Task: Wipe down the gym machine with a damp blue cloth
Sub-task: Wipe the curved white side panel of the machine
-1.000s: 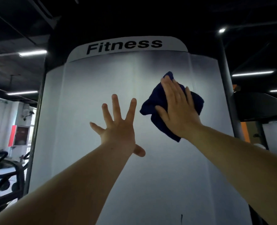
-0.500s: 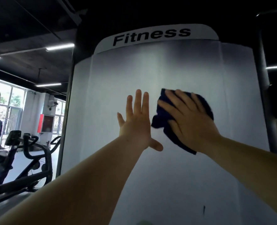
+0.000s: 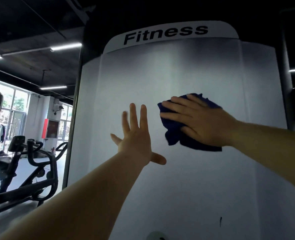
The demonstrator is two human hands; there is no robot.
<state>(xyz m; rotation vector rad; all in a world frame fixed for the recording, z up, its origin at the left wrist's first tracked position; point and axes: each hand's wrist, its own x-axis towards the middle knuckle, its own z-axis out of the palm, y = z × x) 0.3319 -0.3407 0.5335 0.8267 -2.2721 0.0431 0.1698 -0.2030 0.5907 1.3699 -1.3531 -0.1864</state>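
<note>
We face the machine (image 3: pixel 177 170), a tall white panel that fills most of the view, with the black word "Fitness" on a curved band (image 3: pixel 165 34) along its top edge. The panel bends back in flat facets to the left and to the right, and a small dark mark (image 3: pixel 220 221) shows low on its right part. Behind it to the left we see a dark exercise bike (image 3: pixel 27 170) on the floor, bright windows (image 3: pixel 13 110) beyond that, and light strips (image 3: pixel 65 46) on the black ceiling. Our two bare arms reach up from the lower corners. Our left hand (image 3: pixel 136 141) lies flat against the middle of the panel, fingers straight and pointing up, thumb stuck out to the right, holding nothing. Just to its right, and a little higher, our right hand (image 3: pixel 200 122) presses the cloth (image 3: pixel 174 137) against the panel with straight fingers that point left; the fingers are spread over the cloth, not curled round it. The cloth is dark blue and bunched, and sits between the palm and the white surface, its folds showing left of the fingers and below the palm. The two hands are near each other but apart.
</note>
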